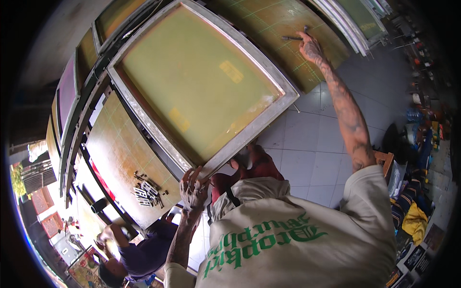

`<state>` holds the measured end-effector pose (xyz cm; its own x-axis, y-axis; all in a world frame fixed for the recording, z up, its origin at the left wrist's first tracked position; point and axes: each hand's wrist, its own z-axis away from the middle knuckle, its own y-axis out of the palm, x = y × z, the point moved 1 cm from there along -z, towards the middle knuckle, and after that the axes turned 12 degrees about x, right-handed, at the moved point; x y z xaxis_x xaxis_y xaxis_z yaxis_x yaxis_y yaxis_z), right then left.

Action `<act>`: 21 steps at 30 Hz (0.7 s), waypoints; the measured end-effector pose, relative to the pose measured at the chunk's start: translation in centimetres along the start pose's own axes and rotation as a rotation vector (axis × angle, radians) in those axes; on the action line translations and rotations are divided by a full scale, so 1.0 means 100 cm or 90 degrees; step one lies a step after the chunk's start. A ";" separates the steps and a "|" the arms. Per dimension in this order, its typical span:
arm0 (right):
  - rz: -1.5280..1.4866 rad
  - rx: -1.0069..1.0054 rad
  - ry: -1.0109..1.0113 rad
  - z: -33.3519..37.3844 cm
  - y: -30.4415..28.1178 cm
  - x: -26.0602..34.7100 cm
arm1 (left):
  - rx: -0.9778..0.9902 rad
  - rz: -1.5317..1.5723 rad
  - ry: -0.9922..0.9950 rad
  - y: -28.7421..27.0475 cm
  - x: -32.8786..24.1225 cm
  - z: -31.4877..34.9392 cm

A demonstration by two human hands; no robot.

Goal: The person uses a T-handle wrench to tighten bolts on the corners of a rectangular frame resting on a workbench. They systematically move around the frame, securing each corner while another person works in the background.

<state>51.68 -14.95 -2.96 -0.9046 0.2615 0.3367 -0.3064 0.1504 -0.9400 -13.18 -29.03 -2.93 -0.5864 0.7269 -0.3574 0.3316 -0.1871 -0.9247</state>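
A screen-printing frame [254, 122] with a pale metal rim and yellow-green mesh [192, 72] lies tilted in front of me. My left hand [194, 191] has its fingers over the near corner of that rim. Farther off at the right, my right hand [311, 48] reaches over a brown board [269, 33] marked with green grid lines. Its fingers are on a dark metal wrench [291, 38] whose bent shape is partly covered by them.
On another brown board [113, 129] at left lies a pile of metal clamps and bolts [148, 192]. A curved metal rail [77, 120] carries more frames. Another person in a purple shirt [146, 252] is at lower left. Stacked frames [357, 24] stand upper right; yellow cloth [414, 223] lies right.
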 end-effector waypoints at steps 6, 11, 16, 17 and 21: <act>0.057 -0.056 -0.086 -0.052 0.072 -0.049 | 0.083 0.002 -0.056 -0.007 -0.005 0.005; 0.426 -0.161 -0.224 -0.033 0.050 -0.060 | 0.106 0.018 -0.037 -0.014 -0.005 -0.008; 0.135 -0.192 -0.065 0.059 -0.002 -0.038 | 0.056 -0.023 0.017 -0.006 0.007 -0.009; 0.000 -0.200 0.012 0.089 -0.002 -0.021 | 0.053 -0.035 0.004 -0.007 0.005 -0.004; -0.196 -0.328 0.276 0.273 -0.025 0.033 | 0.081 -0.040 0.053 -0.006 0.013 -0.007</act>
<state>41.39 -40.55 -1.01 -0.5692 0.4723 0.6730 -0.2534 0.6779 -0.6901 -13.62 -27.47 -2.77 -0.5377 0.7915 -0.2904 0.1967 -0.2172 -0.9561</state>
